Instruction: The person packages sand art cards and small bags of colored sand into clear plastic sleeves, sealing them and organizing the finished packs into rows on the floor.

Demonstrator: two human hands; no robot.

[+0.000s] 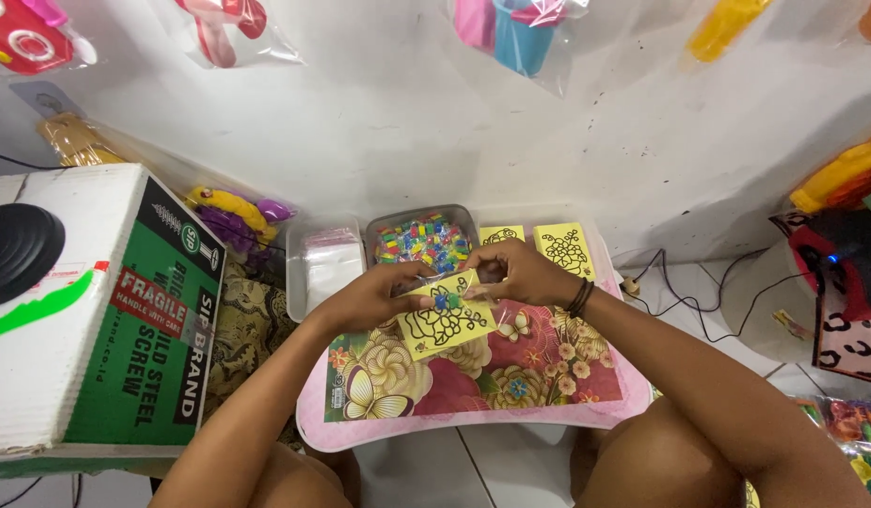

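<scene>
I see my left hand (374, 296) and right hand (520, 273) pinching a yellow card (445, 325) with a black flower outline, inside a clear sleeve, above the pink floral lap tray (473, 386). Just behind sit a bin of coloured beads (424, 240), a clear tub (324, 263) and more yellow cards (564, 246).

- A small pink lap desk (586, 390) with a flower-and-butterfly print, lower centre of the frame.
- At its far edge: a grey tray of coloured beads (424, 240), a clear plastic tray (322, 263), yellow outline cards (564, 246).
</scene>
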